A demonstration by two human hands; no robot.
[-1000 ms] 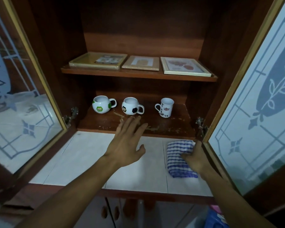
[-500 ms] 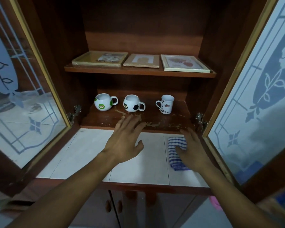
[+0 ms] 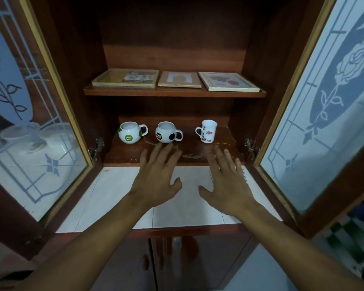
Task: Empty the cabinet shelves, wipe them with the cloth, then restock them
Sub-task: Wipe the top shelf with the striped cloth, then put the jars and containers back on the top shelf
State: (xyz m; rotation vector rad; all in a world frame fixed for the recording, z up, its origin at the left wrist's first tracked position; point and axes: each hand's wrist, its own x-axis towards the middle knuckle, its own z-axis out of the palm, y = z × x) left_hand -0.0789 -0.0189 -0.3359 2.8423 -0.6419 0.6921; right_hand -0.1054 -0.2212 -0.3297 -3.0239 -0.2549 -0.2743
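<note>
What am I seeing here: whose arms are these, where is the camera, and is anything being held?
No machine here: the grips are a person's bare hands, and the camera sits on their head, looking forward and down. Both glass doors of a cabinet stand open. The left hand and right hand stretch forward with fingers spread, holding nothing. On the lower shelf stand three mugs: a green-patched mug, a football mug and a tall white mug. Three flat picture frames lie on the upper shelf. Below is a white tiled ledge; a sliver of blue cloth peeks out beside the right hand.
</note>
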